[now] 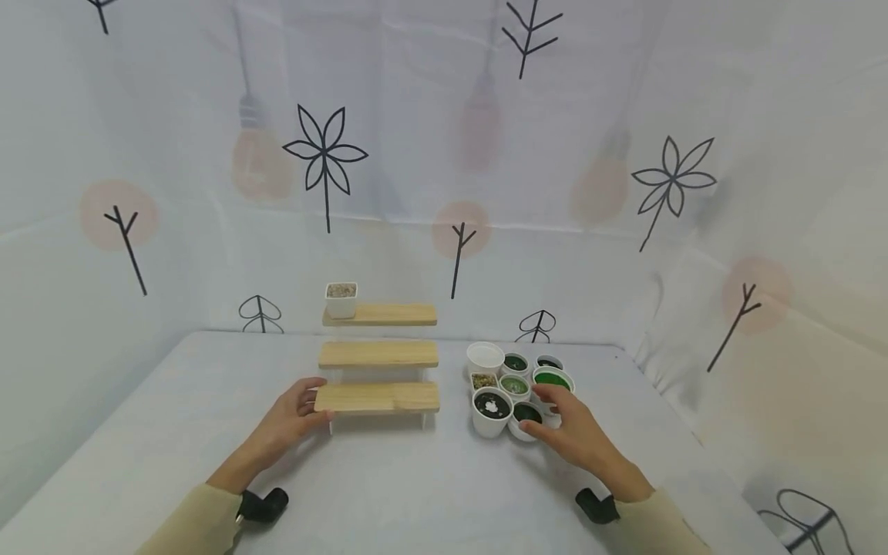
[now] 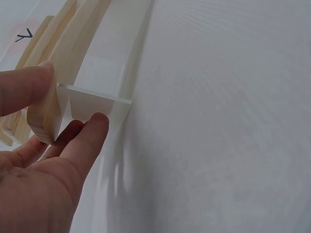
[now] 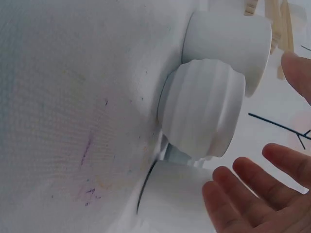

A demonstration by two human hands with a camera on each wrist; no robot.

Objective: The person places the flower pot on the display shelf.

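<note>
A three-tier wooden shelf [image 1: 378, 395] on white supports stands left of centre. At the left end of its lowest board, my left hand [image 1: 287, 420] grips the wood, with a fingertip by the white side panel [image 2: 92, 101]. On the right is a cluster of small white pots. My right hand [image 1: 572, 432] is spread over the cluster's right side, thumb apart from the fingers. Nearest it are a fluted pot [image 3: 201, 107] with a dark green top and a smooth pot [image 3: 175, 196]. No pot is held between its fingers.
On the top board's left end sits a square white pot [image 1: 341, 302] with pale gravel. The cluster includes a pot with dark filling and a white shape [image 1: 491, 420], a plain white pot [image 1: 485, 358] and a bright green one [image 1: 553, 378]. A patterned cloth [image 1: 416, 154] hangs behind the table.
</note>
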